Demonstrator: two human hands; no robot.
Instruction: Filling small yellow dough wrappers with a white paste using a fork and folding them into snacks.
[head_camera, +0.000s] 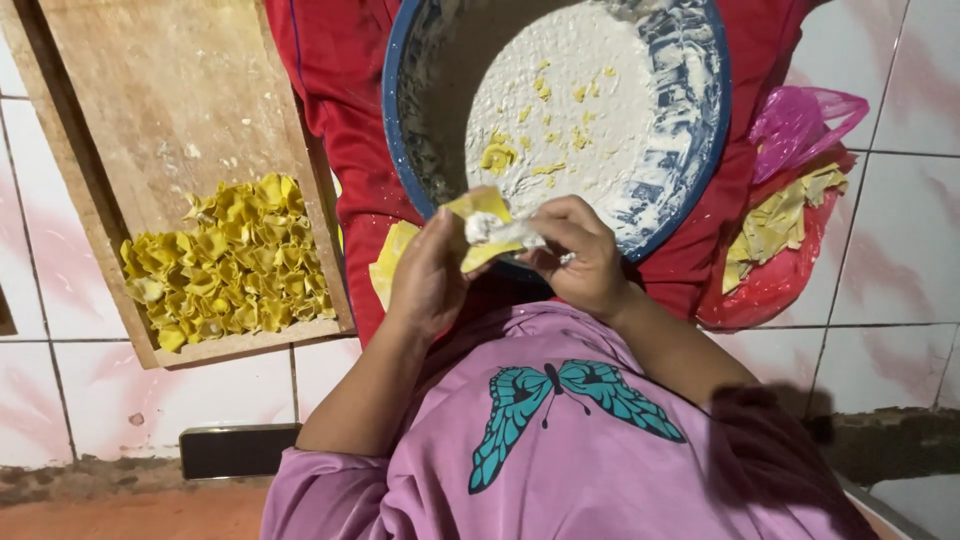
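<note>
Both hands closed on one yellow wrapper (478, 228), near the bowl (400, 120) rim: left hand (428, 275) cupping beneath, right hand (580, 255) pinching the white filling in. Thin, soft, probably tear-prone, light; best gripped gently at the edges. Folded pieces (228, 262) heaped on tray (150, 90), left.

Home kitchen floor: white tiles (900, 250), wooden board (160, 90) of yellow dumplings (230, 260).
</note>
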